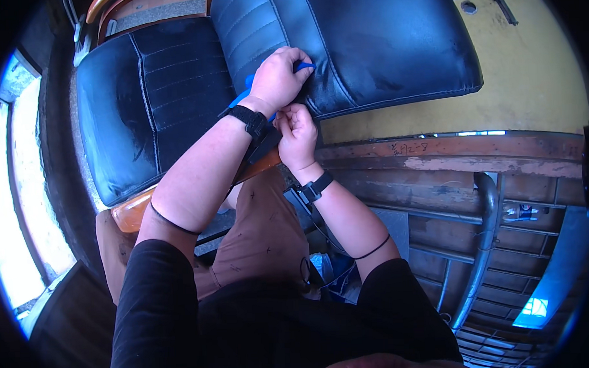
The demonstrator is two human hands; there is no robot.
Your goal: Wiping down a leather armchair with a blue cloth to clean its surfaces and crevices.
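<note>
Black cushion (393, 44) at both hands (278, 77)

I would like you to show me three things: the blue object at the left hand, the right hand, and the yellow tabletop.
Blue object (241, 98): head view, near its visible left end.
Right hand (297, 133): head view, middle of the hand.
Yellow tabletop (527, 62): head view, a bare part of its surface.

black stitched cushion (393, 44) | glossy, creased at near-left corner | far side, right | blue item (241, 99) | partly hidden, cushion's left
</note>
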